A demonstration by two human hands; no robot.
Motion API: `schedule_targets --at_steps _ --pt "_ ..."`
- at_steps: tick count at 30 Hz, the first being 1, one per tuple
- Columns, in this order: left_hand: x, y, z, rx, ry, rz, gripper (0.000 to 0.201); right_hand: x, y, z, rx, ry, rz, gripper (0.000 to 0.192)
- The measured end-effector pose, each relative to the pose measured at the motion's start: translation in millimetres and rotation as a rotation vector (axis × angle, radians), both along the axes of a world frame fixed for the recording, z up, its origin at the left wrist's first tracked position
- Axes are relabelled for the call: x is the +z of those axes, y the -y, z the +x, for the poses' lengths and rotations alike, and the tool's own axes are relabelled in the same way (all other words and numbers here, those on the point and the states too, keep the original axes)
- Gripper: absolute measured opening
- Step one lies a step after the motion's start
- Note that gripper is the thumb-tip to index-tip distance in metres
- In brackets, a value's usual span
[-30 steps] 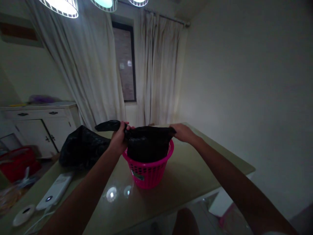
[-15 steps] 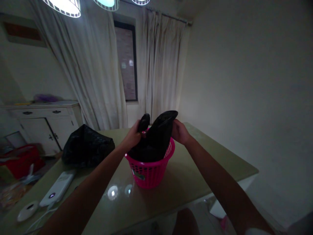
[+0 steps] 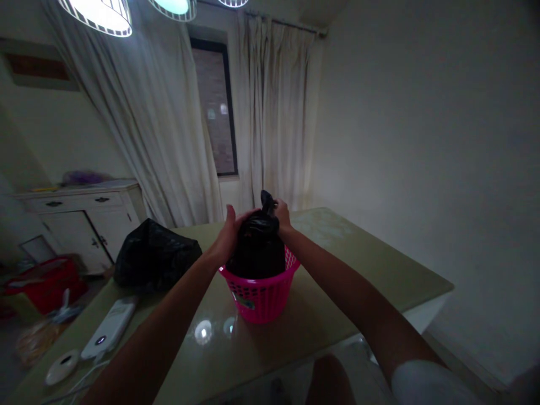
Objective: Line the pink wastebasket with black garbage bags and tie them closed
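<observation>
A black plastic bag (image 3: 257,250) sits inside a pink perforated basket (image 3: 264,301), its top gathered into a narrow twist above the rim. My right hand (image 3: 282,215) is closed around that gathered neck. Against the bag's left side rests my left hand (image 3: 230,236), thumb raised and fingers stretched over the bag's upper part, not wrapped around it. The fingertips of my left hand are partly lost against the dark plastic. What the bag contains, if anything, is hidden.
Another black plastic bag (image 3: 156,256) lies on the table (image 3: 363,264) to the left. Nearer me are a white power bank (image 3: 110,328) with a cable and a white oval device (image 3: 62,367). A wall stands to the right; a white cabinet (image 3: 76,216) is behind at left.
The bag's wide, open mouth has been drawn together into a twist. My right hand moved left to its neck, and my left hand let go of the edge and opened against the side.
</observation>
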State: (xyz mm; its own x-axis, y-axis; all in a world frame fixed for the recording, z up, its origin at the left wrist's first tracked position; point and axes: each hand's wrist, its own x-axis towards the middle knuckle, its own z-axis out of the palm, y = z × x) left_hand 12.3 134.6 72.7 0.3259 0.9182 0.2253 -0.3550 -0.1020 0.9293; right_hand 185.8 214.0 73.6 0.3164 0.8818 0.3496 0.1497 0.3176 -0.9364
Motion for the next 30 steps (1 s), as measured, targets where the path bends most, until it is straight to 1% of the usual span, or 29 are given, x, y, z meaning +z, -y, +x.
schedule_targets --at_steps 2,3,4,5,6,7,8,10,12,13,14,15,16,17,18,20,21,22,24,26,28,29,30 --pt "1.4 -2 5 0.113 0.021 -0.032 0.078 1.5 3 -3 -0.018 0.131 0.061 0.018" --pt "1.7 -4 8 0.164 0.030 -0.048 0.078 1.9 5 -6 -0.016 0.199 0.103 0.023" --pt "2.0 -5 10 0.185 0.032 -0.062 0.083 2.1 7 -9 0.007 0.256 0.145 0.027" --pt "2.3 -6 12 0.173 0.026 -0.070 0.089 2.2 9 -11 0.060 0.293 0.182 0.031" --pt "2.6 -7 13 0.144 0.010 -0.070 0.091 2.2 10 -13 0.144 0.298 0.211 0.034" --pt "2.8 -8 13 0.116 -0.014 -0.060 0.089 2.2 12 -14 0.248 0.283 0.235 0.037" --pt "2.8 -10 13 0.102 -0.038 -0.042 0.081 2.3 14 -13 0.355 0.254 0.251 0.038" --pt "2.0 -13 9 0.130 -0.072 -0.020 0.057 2.8 21 -7 0.569 0.177 0.238 0.037" --pt "0.5 -16 4 0.197 -0.081 -0.020 0.040 3.6 32 2 0.773 0.088 0.150 0.041" --pt "-0.1 -17 3 0.224 -0.076 -0.016 0.037 4.0 38 6 0.859 0.064 0.093 0.050" --pt "-0.4 -17 3 0.253 -0.066 0.002 0.037 4.2 44 10 0.914 0.059 0.045 0.065" --pt "-0.4 -17 4 0.282 -0.057 0.040 0.039 4.1 49 13 0.926 0.072 0.020 0.083" --pt "-0.1 -16 6 0.308 -0.055 0.095 0.041 3.8 52 14 0.897 0.101 0.021 0.098" --pt "0.6 -14 9 0.328 -0.072 0.149 0.042 3.3 54 14 0.838 0.139 0.040 0.104" --pt "1.3 -12 13 0.347 -0.108 0.188 0.041 2.7 54 12 0.764 0.163 0.066 0.099" --pt "2.5 -9 20 0.391 -0.218 0.222 0.040 1.5 48 9 0.621 0.151 0.105 0.067" --pt "2.8 -8 23 0.424 -0.273 0.227 0.041 1.0 43 8 0.557 0.127 0.111 0.055" --pt "2.9 -7 26 0.468 -0.316 0.237 0.044 0.6 37 7 0.507 0.103 0.104 0.050" --pt "3.0 -7 28 0.548 -0.357 0.271 0.047 -0.3 27 6 0.445 0.067 0.067 0.046" --pt "3.5 -7 28 0.588 -0.322 0.262 0.045 -1.6 22 6 0.402 0.043 0.023 0.046" --pt "4.7 -7 25 0.595 -0.241 0.188 0.041 -3.0 24 6 0.337 0.034 0.025 0.048" --pt "5.4 -8 23 0.601 -0.209 0.147 0.038 -3.4 27 6 0.311 0.038 0.055 0.047" --pt "5.8 -8 21 0.617 -0.192 0.113 0.035 -3.5 31 5 0.316 0.048 0.098 0.045"
